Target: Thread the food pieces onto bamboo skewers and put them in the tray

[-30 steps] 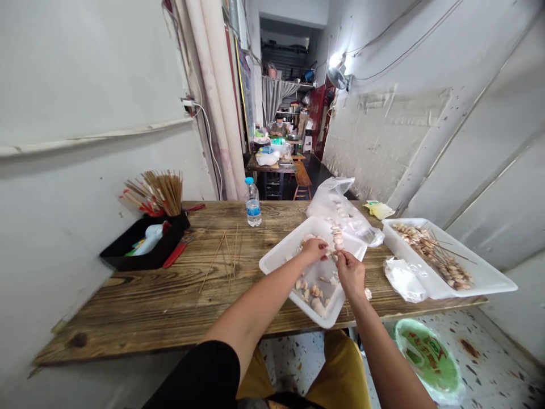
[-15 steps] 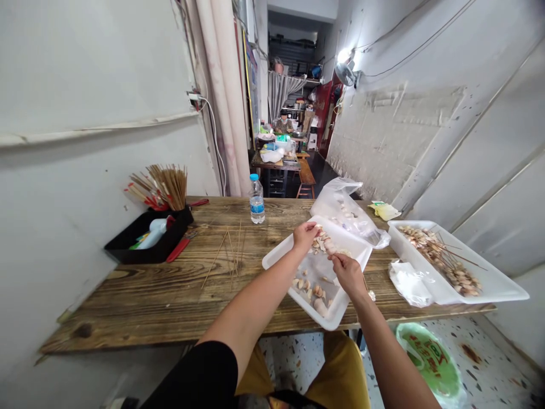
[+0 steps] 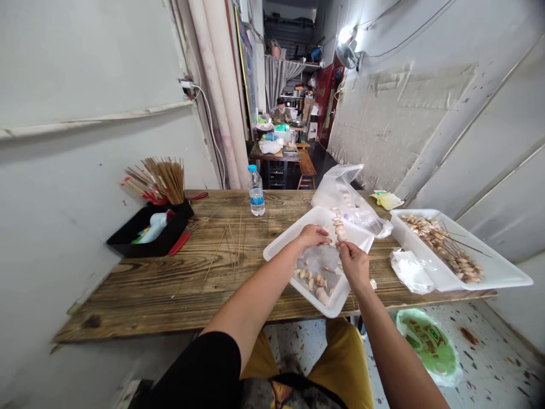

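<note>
My right grip pinches a thin skewer of pale, rounded cloves, nearly upright above the white rectangular plastic tray. My left grip curls just beside; I cannot tell what it holds.

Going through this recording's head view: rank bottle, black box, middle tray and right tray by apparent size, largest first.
1. Middle tray and right tray: too alike to rank
2. Black box
3. Bottle

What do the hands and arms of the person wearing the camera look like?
The left hand and right hand show no gloves. A plain black sleeve ends near the left elbow; the right arm shows no sleeve.
</note>
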`<state>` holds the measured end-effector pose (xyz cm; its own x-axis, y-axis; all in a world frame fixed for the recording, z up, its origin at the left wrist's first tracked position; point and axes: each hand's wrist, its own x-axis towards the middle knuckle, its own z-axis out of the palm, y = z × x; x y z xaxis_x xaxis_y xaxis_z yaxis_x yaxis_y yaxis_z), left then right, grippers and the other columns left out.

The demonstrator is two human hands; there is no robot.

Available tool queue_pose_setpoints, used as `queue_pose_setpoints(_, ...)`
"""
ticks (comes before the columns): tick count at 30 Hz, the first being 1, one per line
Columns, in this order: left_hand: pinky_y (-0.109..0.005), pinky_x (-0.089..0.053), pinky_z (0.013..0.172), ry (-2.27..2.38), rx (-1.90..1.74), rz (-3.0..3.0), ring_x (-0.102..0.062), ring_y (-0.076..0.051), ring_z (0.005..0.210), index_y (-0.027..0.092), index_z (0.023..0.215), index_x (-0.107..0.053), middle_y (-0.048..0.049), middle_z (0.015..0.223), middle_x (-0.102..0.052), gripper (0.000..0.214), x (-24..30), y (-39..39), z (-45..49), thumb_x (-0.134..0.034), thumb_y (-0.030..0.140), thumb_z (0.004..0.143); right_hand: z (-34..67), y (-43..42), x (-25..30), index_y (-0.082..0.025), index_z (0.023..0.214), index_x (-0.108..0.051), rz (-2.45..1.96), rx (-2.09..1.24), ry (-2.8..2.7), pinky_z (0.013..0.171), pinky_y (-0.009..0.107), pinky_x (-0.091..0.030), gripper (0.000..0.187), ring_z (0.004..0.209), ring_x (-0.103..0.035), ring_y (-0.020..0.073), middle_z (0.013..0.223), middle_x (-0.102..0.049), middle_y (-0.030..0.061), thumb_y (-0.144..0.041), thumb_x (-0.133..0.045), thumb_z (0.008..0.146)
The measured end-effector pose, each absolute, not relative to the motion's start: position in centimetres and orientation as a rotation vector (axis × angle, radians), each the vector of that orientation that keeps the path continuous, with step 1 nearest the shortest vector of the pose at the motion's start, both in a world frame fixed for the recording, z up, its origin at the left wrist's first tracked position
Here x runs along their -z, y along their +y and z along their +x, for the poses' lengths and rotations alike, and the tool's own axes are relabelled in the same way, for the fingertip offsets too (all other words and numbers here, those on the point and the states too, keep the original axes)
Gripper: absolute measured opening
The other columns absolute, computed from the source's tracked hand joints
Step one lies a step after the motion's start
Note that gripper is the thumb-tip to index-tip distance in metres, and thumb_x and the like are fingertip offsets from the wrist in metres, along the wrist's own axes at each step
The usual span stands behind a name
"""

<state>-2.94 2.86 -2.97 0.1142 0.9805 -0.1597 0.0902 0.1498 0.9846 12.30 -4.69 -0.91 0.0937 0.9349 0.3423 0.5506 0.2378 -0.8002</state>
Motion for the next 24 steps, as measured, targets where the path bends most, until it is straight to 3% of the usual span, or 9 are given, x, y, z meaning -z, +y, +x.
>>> queue_pose_setpoints(5, -0.022, -0.049, 0.058, 1.262, -0.569, 1.484, -0.055, -0.009, 0.050, 0.014, 0.068, -0.065, 0.0035, 0.052, -0.059, 0.013, 3.4, 2.1, -2.7, -0.073, 0.005, 0.063, 12.2, -4.6, 1.1, -0.012, 0.089, -0.074, -1.423, -0.496, -1.582, 0.063, 0.029, -0.045, 0.046, 0.065, -0.061, 0.0213, 0.068, -0.068, 0.0092, -0.044, -0.043, 0.081)
queue_pose_setpoints(8, -0.023, -0.051, 0.062, 1.333, -0.515, 1.540, -0.058, -0.010, 0.052, 0.015, 0.071, -0.066, 0.0035, 0.053, -0.060, 0.015, 3.1, 1.9, -2.9, -0.067, 0.002, 0.065, 12.2, -4.6, 1.1, -0.011, 0.090, -0.074, -1.423, -0.493, -1.591, 0.064, 0.029, -0.045, 0.046, 0.066, -0.061, 0.0212, 0.069, -0.068, 0.0094, -0.043, -0.042, 0.081)
queue_pose_setpoints(13, -0.020, -0.045, 0.056, 1.392, -0.161, 1.906, -0.056, -0.011, 0.050, 0.014, 0.065, -0.066, 0.0029, 0.049, -0.056, 0.012, 1.1, 0.7, -4.3, -0.064, 0.003, 0.064, 12.0, -4.8, 1.1, -0.011, 0.093, -0.074, -1.427, -0.505, -1.592, 0.065, 0.029, -0.045, 0.045, 0.068, -0.062, 0.0209, 0.070, -0.068, 0.0090, -0.040, -0.041, 0.082)
queue_pose_setpoints(16, -0.020, -0.043, 0.055, 1.278, 0.105, 2.001, -0.058, -0.013, 0.054, 0.015, 0.074, -0.070, 0.0016, 0.056, -0.062, 0.012, 0.4, -0.3, -5.0, -0.067, 0.008, 0.065, 11.9, -4.7, 1.2, -0.012, 0.094, -0.074, -1.435, -0.496, -1.584, 0.065, 0.028, -0.045, 0.044, 0.067, -0.062, 0.0203, 0.068, -0.067, 0.0079, -0.040, -0.041, 0.083)
queue_pose_setpoints(24, -0.023, -0.040, 0.062, 1.242, 0.411, 2.404, -0.062, -0.017, 0.070, 0.018, 0.091, -0.074, -0.0029, 0.084, -0.073, 0.031, 1.2, -2.0, -4.4, -0.080, 0.025, 0.062, 11.7, -4.7, 1.2, -0.014, 0.094, -0.074, -1.481, -0.489, -1.608, 0.063, 0.028, -0.044, 0.043, 0.063, -0.061, 0.0193, 0.068, -0.067, 0.0070, -0.038, -0.039, 0.085)
